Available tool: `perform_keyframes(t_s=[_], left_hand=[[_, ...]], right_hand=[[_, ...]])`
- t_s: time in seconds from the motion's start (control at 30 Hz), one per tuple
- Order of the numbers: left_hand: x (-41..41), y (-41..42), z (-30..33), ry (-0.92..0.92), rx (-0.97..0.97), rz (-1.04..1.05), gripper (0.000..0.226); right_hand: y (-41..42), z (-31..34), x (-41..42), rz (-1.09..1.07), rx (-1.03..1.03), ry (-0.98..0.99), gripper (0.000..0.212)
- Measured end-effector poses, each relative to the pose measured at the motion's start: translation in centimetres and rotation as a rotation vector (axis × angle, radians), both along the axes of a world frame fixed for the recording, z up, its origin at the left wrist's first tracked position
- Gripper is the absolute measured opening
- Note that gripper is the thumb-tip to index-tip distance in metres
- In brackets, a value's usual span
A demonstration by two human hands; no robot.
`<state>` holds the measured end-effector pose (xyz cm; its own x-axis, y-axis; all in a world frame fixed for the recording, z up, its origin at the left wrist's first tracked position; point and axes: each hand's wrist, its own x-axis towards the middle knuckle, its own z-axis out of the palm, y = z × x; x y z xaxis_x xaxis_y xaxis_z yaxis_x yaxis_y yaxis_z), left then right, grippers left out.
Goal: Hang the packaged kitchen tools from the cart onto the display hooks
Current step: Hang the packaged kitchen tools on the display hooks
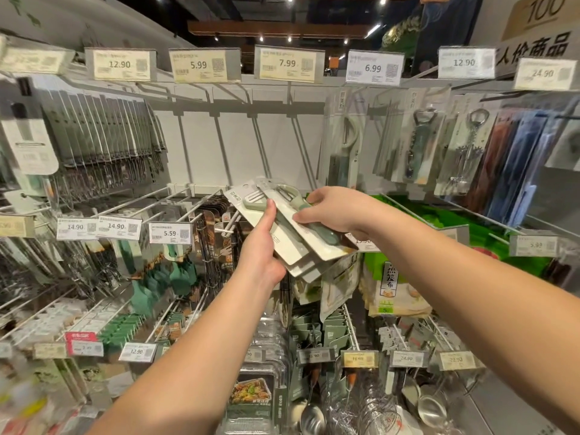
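A fanned stack of white carded packages [284,227] with pale green kitchen tools sits in front of the display, at the middle of the head view. My left hand [262,246] grips the stack from below, thumb pressed on its face. My right hand [332,211] pinches the top package, a green-handled peeler [306,208], from the right side. Above and behind, several bare white display hooks [219,142] slope down from the rail under the 5.99 and 7.99 price tags. The cart is out of view.
Hooks to the left carry dense rows of dark packaged tools [103,133]. To the right hang a peeler pack [345,142], bottle openers [417,142] and a corkscrew [467,149]. Lower rows hold more goods and price tags [171,233] on protruding hook ends.
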<state>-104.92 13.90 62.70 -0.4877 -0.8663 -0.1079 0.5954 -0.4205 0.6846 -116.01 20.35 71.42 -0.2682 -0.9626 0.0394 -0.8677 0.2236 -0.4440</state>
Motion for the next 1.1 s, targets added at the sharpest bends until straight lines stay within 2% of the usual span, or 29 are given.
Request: perform_keyframes(t_s=[0.1, 0.33, 0.6, 0.8, 1.1], left_hand=[[-0.1, 0.1, 0.3, -0.005, -0.008, -0.001, 0.033], [0.0, 0.2, 1.0, -0.012, -0.032, -0.001, 0.023], [0.7, -0.4, 1.4, -0.037, -0.036, 0.034, 0.022], [1.3, -1.0, 2.3, -0.020, -0.047, 0.046, 0.023], [1.7, -0.8, 3.2, -0.015, -0.085, 0.045, 0.024]], right_hand=[[0.2, 0.0, -0.6, -0.017, -0.029, -0.106, 0.054], [-0.1, -1.4, -1.5, -0.091, -0.215, -0.252, 0.069], [0.7, -1.6, -4.2, -0.226, -0.555, -0.273, 0.071], [0.7, -2.6, -4.5, -0.241, -0.761, -0.332, 0.075], [-0.6, -2.0, -5.7, -0.300, -0.854, -0.348, 0.076]])
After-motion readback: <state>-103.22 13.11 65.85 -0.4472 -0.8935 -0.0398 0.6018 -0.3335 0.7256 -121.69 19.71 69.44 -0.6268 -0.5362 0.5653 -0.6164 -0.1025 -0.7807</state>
